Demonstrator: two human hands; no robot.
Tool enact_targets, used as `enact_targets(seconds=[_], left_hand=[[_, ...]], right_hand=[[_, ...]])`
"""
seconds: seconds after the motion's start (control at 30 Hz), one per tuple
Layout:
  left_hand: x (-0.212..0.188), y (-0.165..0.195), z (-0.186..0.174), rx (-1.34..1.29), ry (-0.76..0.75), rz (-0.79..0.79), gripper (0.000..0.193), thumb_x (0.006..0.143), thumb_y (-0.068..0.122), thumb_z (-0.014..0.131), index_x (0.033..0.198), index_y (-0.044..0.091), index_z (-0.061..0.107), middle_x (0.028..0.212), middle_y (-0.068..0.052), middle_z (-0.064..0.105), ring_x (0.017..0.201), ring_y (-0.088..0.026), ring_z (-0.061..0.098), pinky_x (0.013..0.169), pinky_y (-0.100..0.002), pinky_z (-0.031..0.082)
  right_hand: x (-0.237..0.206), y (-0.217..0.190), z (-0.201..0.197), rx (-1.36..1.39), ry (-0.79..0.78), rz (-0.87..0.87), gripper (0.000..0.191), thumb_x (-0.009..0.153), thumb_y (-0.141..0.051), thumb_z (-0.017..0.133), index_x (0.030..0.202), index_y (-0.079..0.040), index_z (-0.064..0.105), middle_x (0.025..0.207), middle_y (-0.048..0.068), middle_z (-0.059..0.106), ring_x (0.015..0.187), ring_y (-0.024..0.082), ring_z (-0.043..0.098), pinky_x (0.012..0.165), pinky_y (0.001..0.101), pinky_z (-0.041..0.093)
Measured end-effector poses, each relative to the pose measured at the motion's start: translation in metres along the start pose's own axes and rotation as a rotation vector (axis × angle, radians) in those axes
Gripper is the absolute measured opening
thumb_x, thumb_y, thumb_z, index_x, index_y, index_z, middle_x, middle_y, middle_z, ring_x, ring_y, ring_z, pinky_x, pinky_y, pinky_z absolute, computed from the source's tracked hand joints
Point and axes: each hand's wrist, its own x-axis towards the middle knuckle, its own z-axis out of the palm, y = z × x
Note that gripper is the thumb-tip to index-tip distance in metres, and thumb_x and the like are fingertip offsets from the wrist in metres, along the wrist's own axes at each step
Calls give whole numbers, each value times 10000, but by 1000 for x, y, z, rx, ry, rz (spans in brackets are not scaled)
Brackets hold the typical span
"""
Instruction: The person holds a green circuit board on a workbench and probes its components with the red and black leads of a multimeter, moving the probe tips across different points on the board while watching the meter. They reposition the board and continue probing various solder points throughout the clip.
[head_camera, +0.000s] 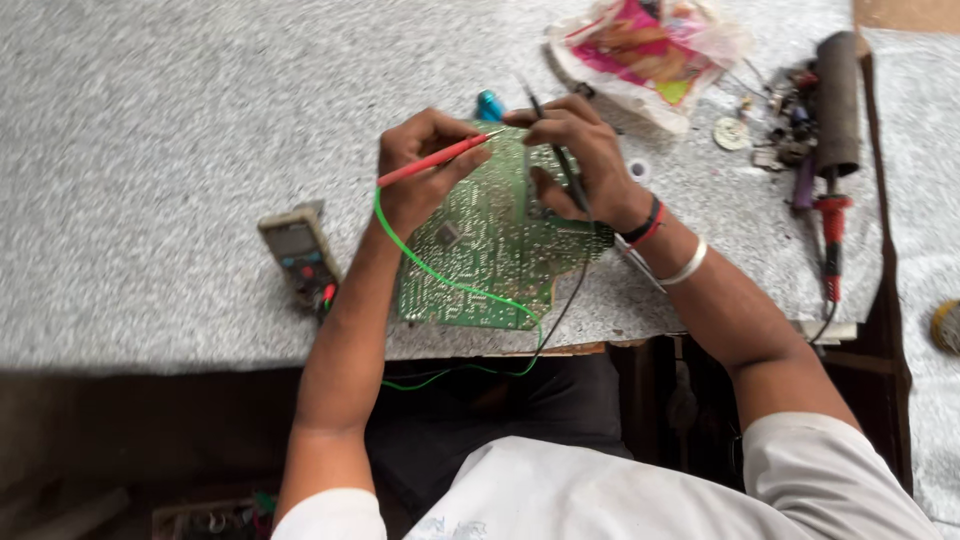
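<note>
A green circuit board (490, 245) lies solder side up on the grey speckled table (150, 130), close to its front edge. My left hand (420, 165) grips a red test probe (435, 160) with its tip at the board's upper edge; a green lead (450, 285) runs from it down over the board. My right hand (580, 160) pinches a black test probe (560, 150) against the board's upper right area. A black lead (565, 305) trails off the table edge. A hand-held meter (298, 252) lies flat to the left of my left forearm.
A crumpled plastic bag with pink contents (645, 45) lies at the back. To the right sit small loose parts (775, 125), a dark cylinder (838, 100) and a red-handled tool (832, 235). A blue part (489, 103) shows behind the board.
</note>
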Motion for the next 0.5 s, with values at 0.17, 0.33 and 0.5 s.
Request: enact_targets(seconds=[0.17,0.33,0.5], left_hand=[[4,60,-60,-15,5,51,200,919,80,858,1035,11,710,962,-75,778,891,-84,734,780,-229,612],[1,98,-81,-4,-19,79,210,916,85,868,1032,15,708,952,-78,787,871,-90,747,751,-221,618],[-6,126,-89,-20,-25,56,209,924,74,863,1039,14,700,974,-84,786,898,-98,751,774,-232,622]], right_hand=[[58,-39,16,-57,-26,9,419,792,-68,677,1194,-68,561,1394,129,688,1096,337,590,1019,440,509],[84,-65,18,-73,-55,12,423,808,-93,668,1213,-79,545,1416,116,689,1131,338,596,1024,438,476],[99,-87,15,-22,-82,-19,440,787,-118,691,1203,-74,555,1407,146,679,1093,356,571,1035,444,487]])
